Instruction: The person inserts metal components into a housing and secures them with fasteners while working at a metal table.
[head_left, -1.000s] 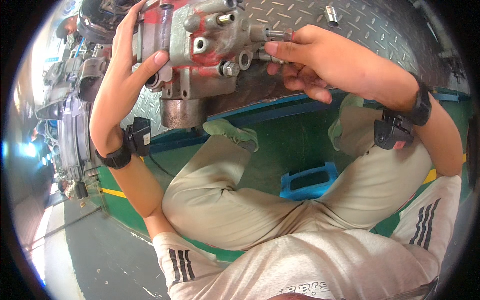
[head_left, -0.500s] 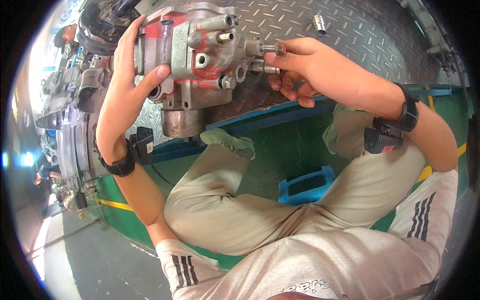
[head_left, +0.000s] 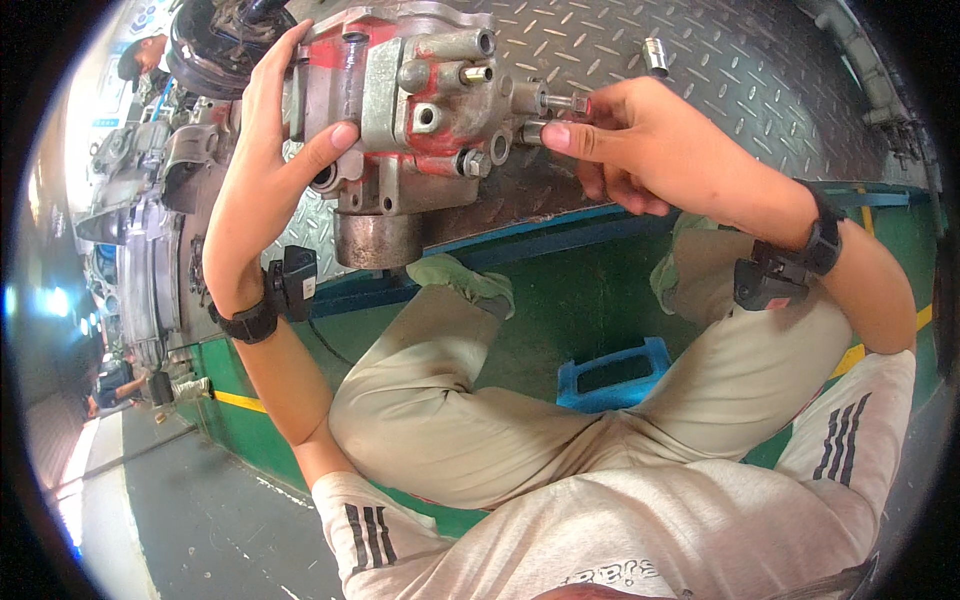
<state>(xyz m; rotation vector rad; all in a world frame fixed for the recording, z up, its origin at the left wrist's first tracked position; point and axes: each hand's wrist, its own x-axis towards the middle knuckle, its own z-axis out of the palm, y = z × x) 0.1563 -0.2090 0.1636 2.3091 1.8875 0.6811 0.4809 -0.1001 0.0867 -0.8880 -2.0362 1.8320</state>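
Note:
A grey metal pump-like housing with red sealant along its joints rests on the bench, a round metal collar hanging past the front edge. My left hand grips its left side, thumb on the near face and fingers along the far side. From its right end sticks out a bolt, partly in a round boss. My right hand is closed around the bolt's head, the other fingers curled. My right thumb lies just below it, beside a short metal cylinder; whether it touches the cylinder is unclear.
A metal socket lies on the tread-plate bench top. Large metal castings crowd the left, with a black round part behind the housing. A blue plastic stool stands between my legs. Another person is at the far left.
The view has shifted a little, moving the housing slightly right in the picture. My right thumb has slid lower beside the bolt; my left hand keeps its hold.

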